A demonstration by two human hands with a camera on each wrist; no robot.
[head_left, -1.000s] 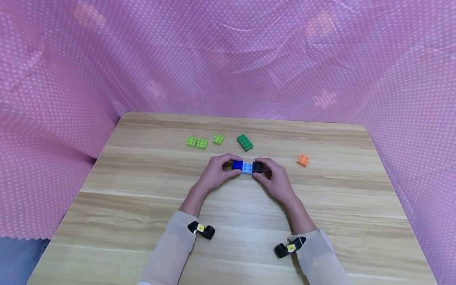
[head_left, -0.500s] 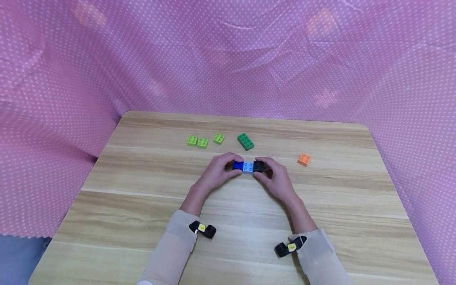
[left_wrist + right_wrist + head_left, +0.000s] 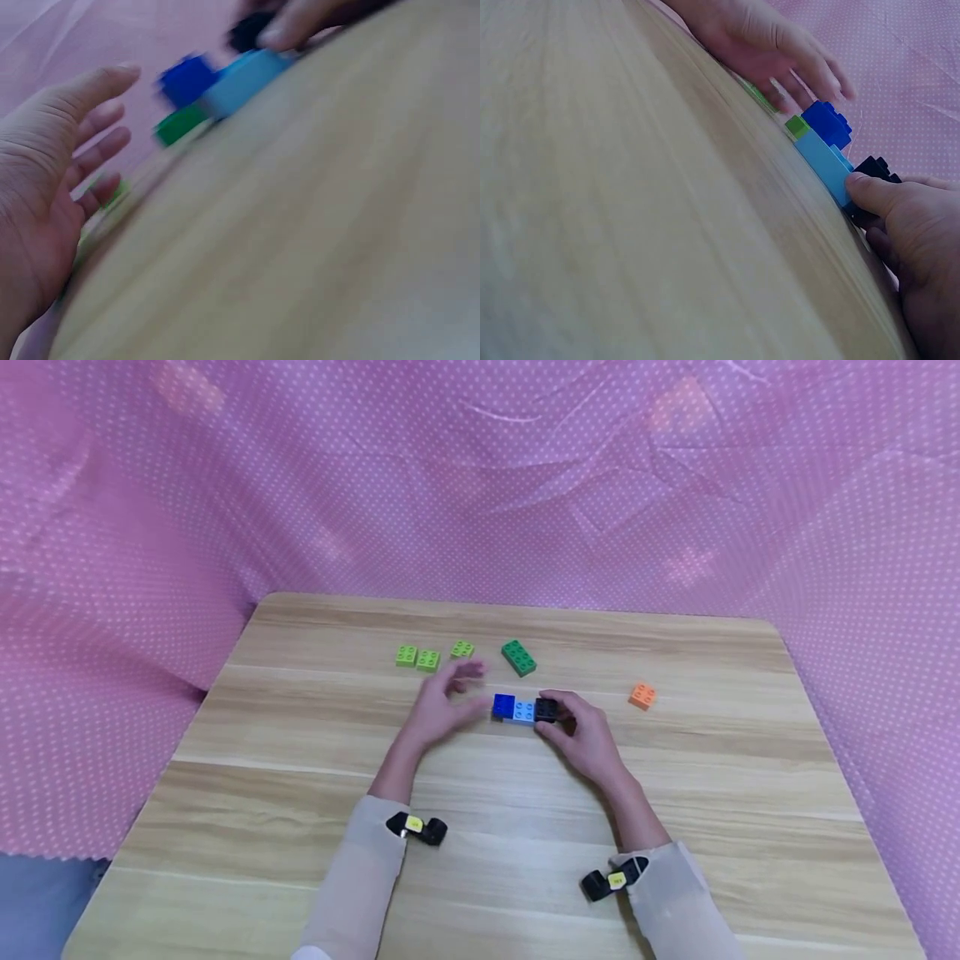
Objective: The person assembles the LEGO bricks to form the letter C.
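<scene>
My sleeves [image 3: 352, 893] are lying nearest, each with a small black band at the cuff. On the wooden worktop [image 3: 480, 860] my right hand [image 3: 588, 743] is gripping the black brick [image 3: 545, 709], thumb on the near side and fingers [image 3: 870, 191] curled round the end of the row. That row is sitting at the middle of the worktop: a light blue brick [image 3: 522, 713] as the base, with the black brick on its right end and a dark blue brick [image 3: 504, 704] on its left end (the three are joined and resting flat on the wood). My left hand [image 3: 442, 706] is hovering just left of the row, apart from it, with fingers [image 3: 97, 82] spread wide and holding nothing; it is blurred in the head view.

Farther back, a dark green brick [image 3: 518, 657] is lying at an angle just beyond the row. To its left, three light green bricks [image 3: 427, 656] are lying in a loose line, two touching and one a little apart. An orange brick [image 3: 642, 696] is sitting alone, well to the right of my right hand. Pink dotted cloth [image 3: 480, 485] is hanging behind and around the worktop.
</scene>
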